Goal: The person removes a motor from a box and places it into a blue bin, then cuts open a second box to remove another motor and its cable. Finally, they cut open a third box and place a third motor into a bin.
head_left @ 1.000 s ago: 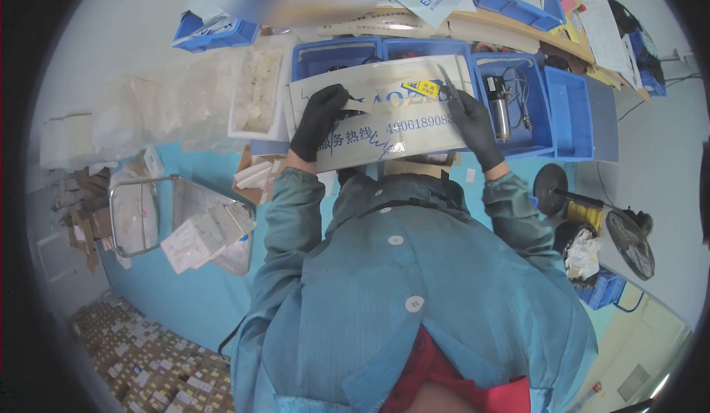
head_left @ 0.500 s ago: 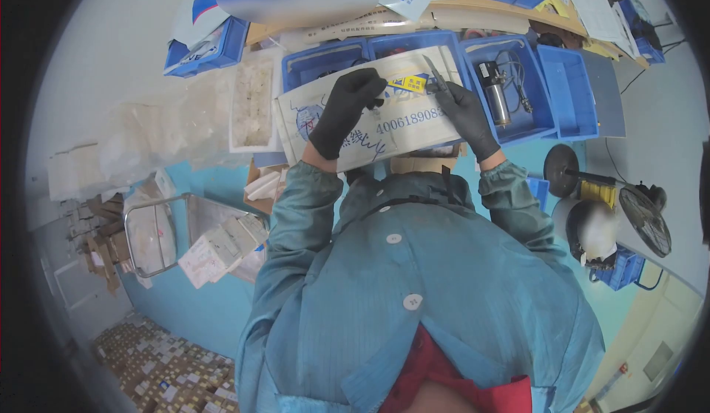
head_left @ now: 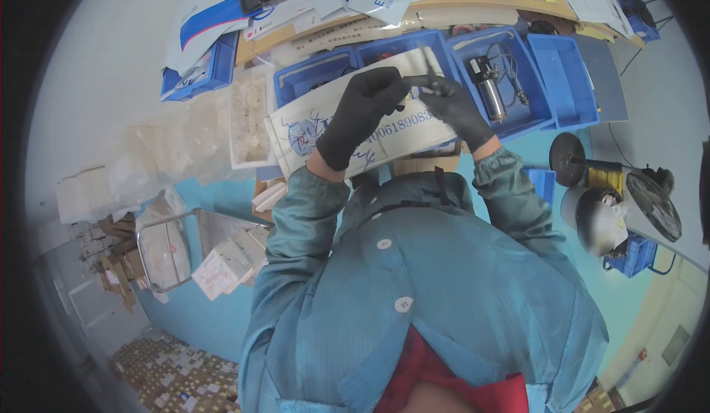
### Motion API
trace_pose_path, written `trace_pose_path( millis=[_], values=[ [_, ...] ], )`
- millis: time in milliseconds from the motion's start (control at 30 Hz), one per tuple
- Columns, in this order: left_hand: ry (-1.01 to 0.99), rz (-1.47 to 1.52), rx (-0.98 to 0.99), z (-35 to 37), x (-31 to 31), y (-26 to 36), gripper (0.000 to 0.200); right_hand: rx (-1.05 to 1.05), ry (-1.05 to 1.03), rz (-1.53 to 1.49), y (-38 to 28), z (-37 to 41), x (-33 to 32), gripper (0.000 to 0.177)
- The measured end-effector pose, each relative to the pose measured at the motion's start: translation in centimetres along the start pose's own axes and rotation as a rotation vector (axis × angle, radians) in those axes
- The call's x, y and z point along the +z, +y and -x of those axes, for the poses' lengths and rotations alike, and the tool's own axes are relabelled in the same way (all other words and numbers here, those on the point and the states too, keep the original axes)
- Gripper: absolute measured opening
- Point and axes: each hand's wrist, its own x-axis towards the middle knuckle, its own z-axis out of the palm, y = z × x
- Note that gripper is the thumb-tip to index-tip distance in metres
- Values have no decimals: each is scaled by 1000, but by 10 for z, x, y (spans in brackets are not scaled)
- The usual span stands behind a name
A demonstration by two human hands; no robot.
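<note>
Both my hands wear dark gloves and meet above a white printed board (head_left: 296,128) with blue lettering and a phone number. My left hand (head_left: 364,113) is closed, its fingertips pinched by those of my right hand; what it pinches is hidden. In my right hand (head_left: 455,106) a slim pointed metal tool (head_left: 428,62) sticks up past the fingers, smeared by motion. The board lies across the front of blue bins, tilted slightly.
A blue bin (head_left: 543,110) at right holds a metal cylinder (head_left: 489,91) and a coiled cable. A white foam box (head_left: 251,117) stands left of the board. Farther right is a black fan (head_left: 651,202); at left, a metal-framed cart (head_left: 166,254).
My right hand has moved left to my left fingertips. The yellow strip seen by the left fingers is now out of sight. The view has shifted slightly.
</note>
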Motion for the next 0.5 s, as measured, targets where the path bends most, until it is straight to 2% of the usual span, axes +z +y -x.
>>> trace_pose_path(
  millis=[100, 167, 300, 400, 500],
  values=[
    [-59, -21, 50, 1, 4, 4, 24, 17, -199, 359, -10, -8, 4, 19],
    [127, 63, -32, 9, 6, 14, 20, 46, -263, 485, -11, -15, 7, 24],
    [281, 16, -69, 25, -10, 4, 19, 85, -296, 503, -9, -25, 8, 19],
    [317, -46, -101, 41, -20, 1, 23, 58, -371, 602, -10, -31, 8, 27],
    [338, -48, -101, 49, -35, -5, 27, 14, -336, 822, -22, -27, 11, 24]
  ],
)
